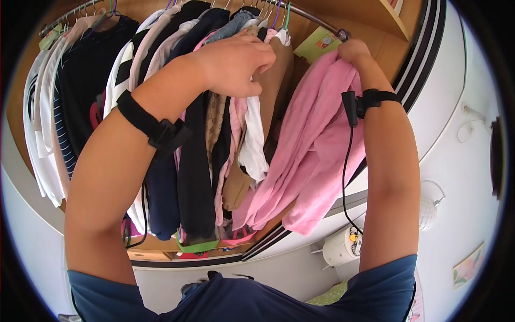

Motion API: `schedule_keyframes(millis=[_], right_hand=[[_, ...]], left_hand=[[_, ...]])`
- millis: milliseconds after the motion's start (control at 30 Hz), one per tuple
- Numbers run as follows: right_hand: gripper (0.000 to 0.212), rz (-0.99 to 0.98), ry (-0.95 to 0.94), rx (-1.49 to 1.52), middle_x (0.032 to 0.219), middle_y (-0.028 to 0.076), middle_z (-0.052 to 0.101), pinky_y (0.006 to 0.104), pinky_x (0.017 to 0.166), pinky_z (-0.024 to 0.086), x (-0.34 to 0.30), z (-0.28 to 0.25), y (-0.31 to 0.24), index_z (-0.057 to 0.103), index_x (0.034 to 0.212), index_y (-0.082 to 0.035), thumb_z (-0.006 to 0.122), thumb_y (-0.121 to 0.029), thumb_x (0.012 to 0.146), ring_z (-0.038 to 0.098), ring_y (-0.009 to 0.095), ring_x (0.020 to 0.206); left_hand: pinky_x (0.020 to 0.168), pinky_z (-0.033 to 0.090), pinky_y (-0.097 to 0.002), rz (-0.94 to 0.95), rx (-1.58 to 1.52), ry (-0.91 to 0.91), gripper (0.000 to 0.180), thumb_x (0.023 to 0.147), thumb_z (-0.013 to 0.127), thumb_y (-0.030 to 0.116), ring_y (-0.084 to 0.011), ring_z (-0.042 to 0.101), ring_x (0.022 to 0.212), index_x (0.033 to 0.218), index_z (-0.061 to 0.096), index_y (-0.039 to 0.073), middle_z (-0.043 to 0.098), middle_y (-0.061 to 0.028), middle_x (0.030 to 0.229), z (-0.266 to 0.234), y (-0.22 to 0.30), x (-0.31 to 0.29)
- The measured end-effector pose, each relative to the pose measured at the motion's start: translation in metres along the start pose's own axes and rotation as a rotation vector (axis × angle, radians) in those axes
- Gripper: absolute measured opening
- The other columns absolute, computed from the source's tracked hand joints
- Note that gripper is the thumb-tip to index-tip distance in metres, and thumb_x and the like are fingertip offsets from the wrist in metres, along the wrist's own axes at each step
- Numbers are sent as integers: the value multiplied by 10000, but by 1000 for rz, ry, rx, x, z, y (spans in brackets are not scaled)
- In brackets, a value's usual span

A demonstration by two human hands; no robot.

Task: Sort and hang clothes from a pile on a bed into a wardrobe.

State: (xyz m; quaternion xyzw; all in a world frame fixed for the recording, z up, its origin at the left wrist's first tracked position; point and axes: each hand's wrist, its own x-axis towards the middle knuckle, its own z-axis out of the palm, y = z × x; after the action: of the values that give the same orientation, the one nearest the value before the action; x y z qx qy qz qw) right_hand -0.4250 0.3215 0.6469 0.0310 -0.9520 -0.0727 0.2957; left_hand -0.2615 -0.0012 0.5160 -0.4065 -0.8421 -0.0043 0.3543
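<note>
So the main thing here is the pink fleece robe (pixel 316 123) (looks robe-ish to me, anyway), hanging down at the right end of the metal rail (pixel 312 19) in a packed wardrobe (pixel 387 53). The right hand (pixel 354 50) is clamped on the top of it, right by the rail end; can't tell if it's got a hanger in that grip too, since the fist covers it. The left hand (pixel 238 63) is up at the tops of the neighbouring clothes, fingers bent, thumb apart from the forefinger, and honestly I can't tell whether it's pinching anything. Just beside that one are a tan garment (pixel 276 80) and a crumpled white garment (pixel 254 145), with a gap at the top between the tan one and the robe. I'd call the step in hand managing the robe at the rail while the left hand deals with its neighbours. Next move, imo, calls for a firm hold up top and keeping that bulky fabric off the stuff next to it. Further left there's a long black garment (pixel 196 166), and outside, low on the right, a white drum-shaped cabinet (pixel 339 247).
</note>
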Motion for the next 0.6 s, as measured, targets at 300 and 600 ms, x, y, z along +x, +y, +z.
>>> schedule_keyframes(millis=[300,600], right_hand=[[383,-175,-116,96,1258,226,754,418,995,579,-21,-19,-52,806,1146,-6,639,-237,889,733,374,1154],[369,191,357,442,1178,255,773,427,1012,583,23,-12,-106,822,1083,0,746,-257,829,747,381,1153]], left_hand=[[1151,413,-520,6,10,82,298,783,742,158,-377,565,1201,982,536,77,628,-102,1064,18,-6,-4],[1256,308,-641,-22,80,153,383,787,754,270,-414,551,1272,1083,637,57,641,-129,1184,23,-13,-20]])
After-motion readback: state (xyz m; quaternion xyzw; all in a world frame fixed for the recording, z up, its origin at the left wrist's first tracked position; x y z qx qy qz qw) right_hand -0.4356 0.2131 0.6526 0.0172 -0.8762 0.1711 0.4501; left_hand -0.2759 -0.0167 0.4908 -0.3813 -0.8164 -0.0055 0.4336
